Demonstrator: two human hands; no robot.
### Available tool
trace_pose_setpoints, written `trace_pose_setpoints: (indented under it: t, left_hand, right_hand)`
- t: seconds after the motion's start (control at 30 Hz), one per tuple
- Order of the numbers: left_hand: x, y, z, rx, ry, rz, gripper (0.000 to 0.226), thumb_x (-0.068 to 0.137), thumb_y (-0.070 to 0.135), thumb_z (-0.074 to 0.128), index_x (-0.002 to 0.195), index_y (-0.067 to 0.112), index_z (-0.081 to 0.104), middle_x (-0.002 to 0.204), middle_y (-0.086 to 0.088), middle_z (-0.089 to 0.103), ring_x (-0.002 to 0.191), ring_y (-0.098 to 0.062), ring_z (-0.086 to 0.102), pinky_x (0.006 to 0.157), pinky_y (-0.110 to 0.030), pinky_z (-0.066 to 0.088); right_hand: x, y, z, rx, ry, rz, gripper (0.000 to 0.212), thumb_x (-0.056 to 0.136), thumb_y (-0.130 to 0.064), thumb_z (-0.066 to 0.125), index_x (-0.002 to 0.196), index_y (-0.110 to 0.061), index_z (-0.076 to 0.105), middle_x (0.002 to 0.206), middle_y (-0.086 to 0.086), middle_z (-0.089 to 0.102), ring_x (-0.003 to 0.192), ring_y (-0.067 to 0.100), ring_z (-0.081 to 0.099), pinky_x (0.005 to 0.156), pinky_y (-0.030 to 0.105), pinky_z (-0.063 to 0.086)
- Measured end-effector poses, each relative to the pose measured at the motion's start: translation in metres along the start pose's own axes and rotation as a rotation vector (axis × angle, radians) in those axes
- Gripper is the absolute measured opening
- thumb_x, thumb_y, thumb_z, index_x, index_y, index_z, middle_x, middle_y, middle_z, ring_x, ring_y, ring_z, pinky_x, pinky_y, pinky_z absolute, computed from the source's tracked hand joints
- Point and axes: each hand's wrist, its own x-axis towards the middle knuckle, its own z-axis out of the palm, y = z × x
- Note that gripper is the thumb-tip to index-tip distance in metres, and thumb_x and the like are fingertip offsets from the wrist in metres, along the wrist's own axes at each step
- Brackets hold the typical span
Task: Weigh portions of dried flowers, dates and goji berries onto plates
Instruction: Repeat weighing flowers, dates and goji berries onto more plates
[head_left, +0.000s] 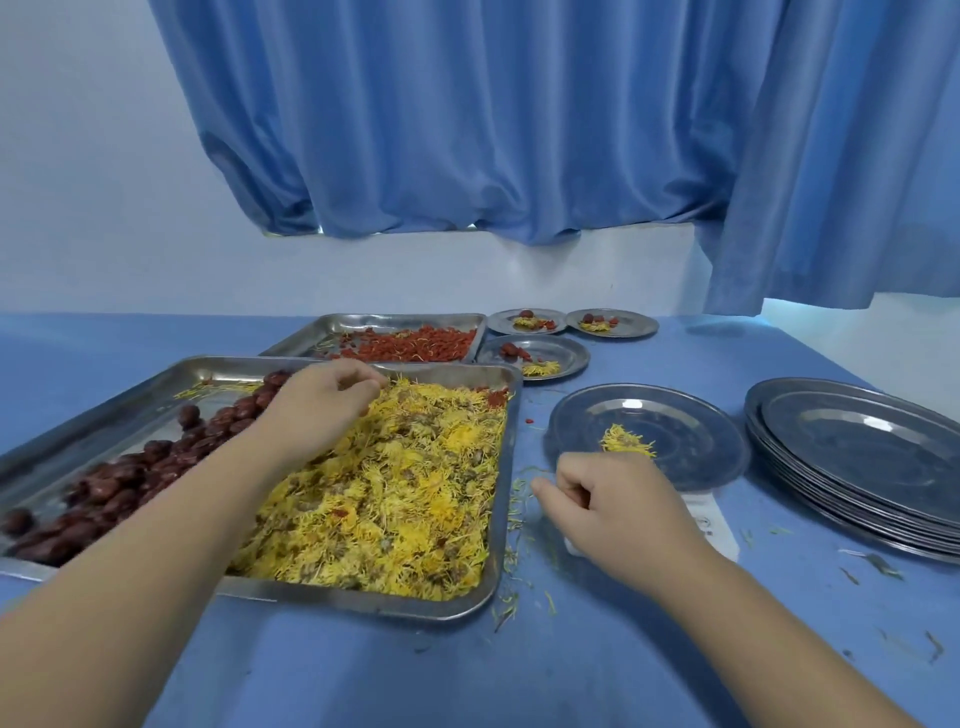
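Flanking the near plate (691, 431), plate stack (883, 452), three filled plates (566, 356), goji tray (332, 325)

No legible text; white scale (714, 525) front bears small marks, possibly print, too blurred.

blue curtain (467, 130) hangs against white wall (104, 182) behind blue table (363, 675); its right panel drops lower, near the table's far right edge
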Motion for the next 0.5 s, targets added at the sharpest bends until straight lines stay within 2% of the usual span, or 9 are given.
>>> trace_pose_setpoints:
  t: [0.07, 0.17, 0.23, 0.4, 0.5]
  left_hand:
    - [0.004, -0.028, -0.018, -0.032, 0.057, -0.081, 0.019, 0.097, 0.034, 0.050, 0.106, 0.029, 0.065, 0.093, 0.000, 0.070, 0.069, -0.023, 0.063, 0.058, -0.029, 0.046]
    - [0.013, -0.068, -0.042, 0.033, 0.150, -0.189, 0.016, 0.096, 0.033, 0.050, 0.104, 0.028, 0.063, 0.093, 0.001, 0.068, 0.075, -0.019, 0.061, 0.061, -0.030, 0.043]
    - [0.017, -0.091, -0.051, 0.126, 0.150, -0.251, 0.019, 0.096, 0.033, 0.049, 0.106, 0.025, 0.063, 0.097, -0.002, 0.067, 0.077, -0.021, 0.058, 0.066, -0.032, 0.042]
    - [0.017, -0.129, -0.058, 0.306, 0.047, -0.334, 0.027, 0.099, 0.027, 0.045, 0.119, 0.021, 0.064, 0.117, -0.008, 0.063, 0.090, -0.022, 0.054, 0.078, -0.033, 0.039]
    - [0.019, -0.136, -0.063, 0.441, -0.114, -0.355, 0.037, 0.097, 0.011, 0.043, 0.122, 0.025, 0.065, 0.135, -0.010, 0.057, 0.113, -0.027, 0.056, 0.093, -0.035, 0.042]
  right_hand:
    - [-0.006, 0.002, 0.003, 0.000, -0.017, -0.005, 0.051, 0.087, -0.040, 0.059, 0.052, -0.019, 0.027, 0.045, -0.003, 0.035, 0.049, 0.015, 0.039, 0.049, 0.036, 0.038]
    - [-0.014, 0.007, 0.004, 0.036, -0.020, 0.000, 0.052, 0.086, -0.041, 0.059, 0.051, -0.021, 0.026, 0.048, -0.003, 0.037, 0.051, 0.014, 0.039, 0.048, 0.033, 0.032]
    - [-0.014, 0.007, 0.004, 0.049, -0.023, 0.005, 0.053, 0.086, -0.040, 0.060, 0.050, -0.021, 0.025, 0.050, -0.005, 0.040, 0.051, 0.014, 0.038, 0.048, 0.032, 0.030]
    - [-0.014, -0.002, 0.010, 0.032, -0.068, -0.031, 0.051, 0.085, -0.042, 0.059, 0.052, -0.020, 0.026, 0.050, -0.002, 0.038, 0.053, 0.015, 0.038, 0.050, 0.035, 0.034]
    - [-0.014, -0.004, 0.011, 0.027, -0.095, -0.050, 0.050, 0.085, -0.045, 0.056, 0.053, -0.022, 0.026, 0.054, -0.004, 0.041, 0.054, 0.014, 0.039, 0.050, 0.033, 0.033]
